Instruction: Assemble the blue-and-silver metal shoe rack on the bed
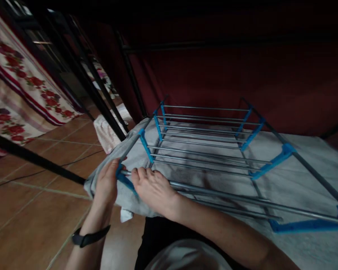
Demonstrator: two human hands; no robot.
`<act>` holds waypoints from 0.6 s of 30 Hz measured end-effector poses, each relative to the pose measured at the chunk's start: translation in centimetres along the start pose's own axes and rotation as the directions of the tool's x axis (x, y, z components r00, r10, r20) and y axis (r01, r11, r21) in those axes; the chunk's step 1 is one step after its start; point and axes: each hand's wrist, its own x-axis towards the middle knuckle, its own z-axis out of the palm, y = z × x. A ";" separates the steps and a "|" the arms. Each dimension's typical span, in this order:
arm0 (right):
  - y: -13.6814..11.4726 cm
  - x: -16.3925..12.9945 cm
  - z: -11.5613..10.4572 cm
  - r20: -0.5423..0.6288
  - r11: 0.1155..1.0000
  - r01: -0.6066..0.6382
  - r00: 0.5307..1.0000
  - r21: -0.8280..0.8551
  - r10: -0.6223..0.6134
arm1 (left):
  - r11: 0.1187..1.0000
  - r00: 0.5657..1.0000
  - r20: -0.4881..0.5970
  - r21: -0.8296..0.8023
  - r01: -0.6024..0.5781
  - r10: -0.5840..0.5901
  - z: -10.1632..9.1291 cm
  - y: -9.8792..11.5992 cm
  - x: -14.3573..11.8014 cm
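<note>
A clothes drying rack (219, 194) with grey metal rods and blue plastic brackets lies across a grey cloth-covered bed (287, 180). My left hand (105, 183) is closed around the rack's near left corner, at a blue bracket (127, 183) on the side tube. Just to its right, my right hand (154, 191) has its fingers wrapped over the near metal rod, close to where that rod meets the bracket. The palm sides of both hands are hidden. A black band (90, 237) circles my left wrist.
Black metal bars (36, 159) frame the bed on the left, and a dark red cloth (214, 82) hangs behind it. Floral fabric (30, 82) hangs at far left. A light striped cloth (105, 133) and a dark cable (25, 176) lie on the tiled floor (25, 213).
</note>
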 end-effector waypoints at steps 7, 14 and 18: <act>-0.1 0.2 -1.0 0.116 1.000 -0.013 0.993 0.028 0.009 | 0.973 0.995 -0.007 -0.210 0.096 -0.100 0.1 -0.5 -0.5; -0.4 -0.2 -0.7 0.142 1.000 -0.002 0.990 0.026 -0.002 | 0.965 0.994 0.029 -0.240 0.110 -0.106 0.5 -0.3 -1.0; -0.3 -0.2 -0.6 0.168 0.999 -0.010 0.986 0.043 0.003 | 0.972 0.995 0.028 -0.216 0.095 -0.091 0.5 -0.4 -1.0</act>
